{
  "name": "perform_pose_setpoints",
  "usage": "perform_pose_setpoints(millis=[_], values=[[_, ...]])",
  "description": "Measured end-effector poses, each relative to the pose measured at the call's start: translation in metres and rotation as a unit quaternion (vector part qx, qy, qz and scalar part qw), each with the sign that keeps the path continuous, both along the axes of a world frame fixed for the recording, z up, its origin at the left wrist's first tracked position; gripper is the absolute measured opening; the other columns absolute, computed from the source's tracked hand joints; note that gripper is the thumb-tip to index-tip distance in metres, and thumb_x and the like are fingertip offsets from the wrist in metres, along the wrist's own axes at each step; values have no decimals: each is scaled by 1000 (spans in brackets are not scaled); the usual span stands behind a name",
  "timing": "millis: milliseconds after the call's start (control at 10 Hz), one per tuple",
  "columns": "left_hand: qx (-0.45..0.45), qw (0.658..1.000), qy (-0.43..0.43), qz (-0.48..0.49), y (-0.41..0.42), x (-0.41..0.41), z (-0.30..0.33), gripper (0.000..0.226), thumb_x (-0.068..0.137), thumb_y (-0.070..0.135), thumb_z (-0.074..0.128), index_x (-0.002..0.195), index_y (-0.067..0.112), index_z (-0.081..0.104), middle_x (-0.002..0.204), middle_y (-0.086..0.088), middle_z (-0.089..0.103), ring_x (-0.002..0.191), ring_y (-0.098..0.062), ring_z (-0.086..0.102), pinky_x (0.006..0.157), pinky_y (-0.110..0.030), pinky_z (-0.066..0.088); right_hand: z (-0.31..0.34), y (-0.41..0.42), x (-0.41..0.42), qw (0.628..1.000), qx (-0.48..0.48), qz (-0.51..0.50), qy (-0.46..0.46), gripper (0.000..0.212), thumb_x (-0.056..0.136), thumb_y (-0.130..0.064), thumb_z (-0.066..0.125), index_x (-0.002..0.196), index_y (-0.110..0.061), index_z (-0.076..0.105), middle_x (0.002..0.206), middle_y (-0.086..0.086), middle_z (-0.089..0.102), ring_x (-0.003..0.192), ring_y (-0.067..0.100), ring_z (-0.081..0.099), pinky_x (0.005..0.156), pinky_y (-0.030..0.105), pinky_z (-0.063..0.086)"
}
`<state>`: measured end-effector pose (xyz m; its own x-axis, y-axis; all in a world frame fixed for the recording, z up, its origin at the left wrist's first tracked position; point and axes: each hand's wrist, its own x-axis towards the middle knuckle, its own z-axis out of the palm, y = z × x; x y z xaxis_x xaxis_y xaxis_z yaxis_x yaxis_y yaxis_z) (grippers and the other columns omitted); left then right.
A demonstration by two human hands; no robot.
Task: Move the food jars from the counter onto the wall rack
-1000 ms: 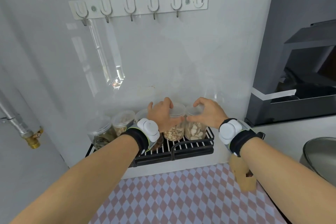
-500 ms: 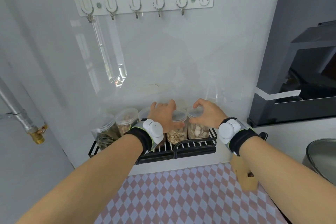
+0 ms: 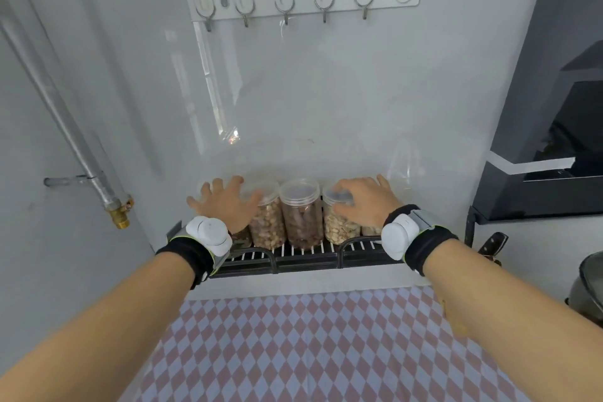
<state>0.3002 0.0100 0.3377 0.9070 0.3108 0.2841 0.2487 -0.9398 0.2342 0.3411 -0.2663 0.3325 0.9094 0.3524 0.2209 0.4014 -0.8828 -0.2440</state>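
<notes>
Jars lined up on the black wall rack (image 3: 306, 259)

Left hand (image 3: 225, 206), fingers spread, hides the end jars; right hand (image 3: 365, 202) lies loosely over a lid, grip unclear. Middle jar (image 3: 301, 215) stands uncovered.

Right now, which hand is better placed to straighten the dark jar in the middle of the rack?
Neither clearly. The dark jar stands uncovered between the hands; the left hand and right hand each lie over neighbouring jars.

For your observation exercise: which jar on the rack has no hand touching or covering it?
The jar of dark brown contents, standing mid-row between the hands; the left hand and right hand cover its neighbours.
</notes>
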Motion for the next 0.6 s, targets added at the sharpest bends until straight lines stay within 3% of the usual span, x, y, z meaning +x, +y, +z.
perform_pose_setpoints(millis=[100,400,600], values=[[-32,998,35,-37,5,-6,-11,63,91,73,27,143,40,37,158,-9,28,146,-34,17,113,-59,18,-9,16,-2,1000,-4,14,-19,43,90,-46,55,131,-31,54,135,0,59,126,28,49,109,48,28],[41,997,41,-49,6,-9,-21,65,89,75,28,146,44,28,157,-10,24,145,-38,12,112,-60,15,-16,21,-12,999,27,23,-18,48,93,-32,56,139,-22,48,144,2,52,133,25,43,111,39,27],[38,997,16,-64,-8,-30,-20,61,96,64,30,148,32,31,158,-9,27,148,-30,15,115,-60,9,-15,23,-32,999,35,-10,-11,52,94,-30,55,143,-22,43,148,3,48,138,26,39,113,40,28]])
